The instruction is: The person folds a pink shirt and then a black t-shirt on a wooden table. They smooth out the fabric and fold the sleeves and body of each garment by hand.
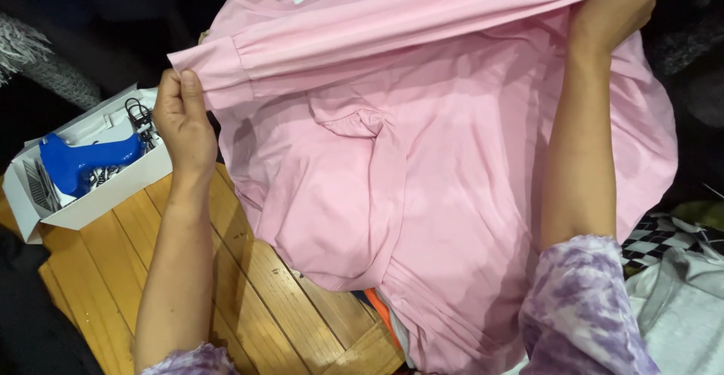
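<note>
Head view gives me a pink long-sleeved top spread over a wooden table, one sleeve pulled taut across its chest; my left hand pinches the cuff, fingers clamped on the fabric, while my right hand grips the sleeve near the shoulder, fingers closed around it. Left of the top sits an open white box with a blue tagging gun inside; grey and checked garments lie at the right edge.

A wooden table carries a white box at its left and a pink shirt spread across it.
</note>
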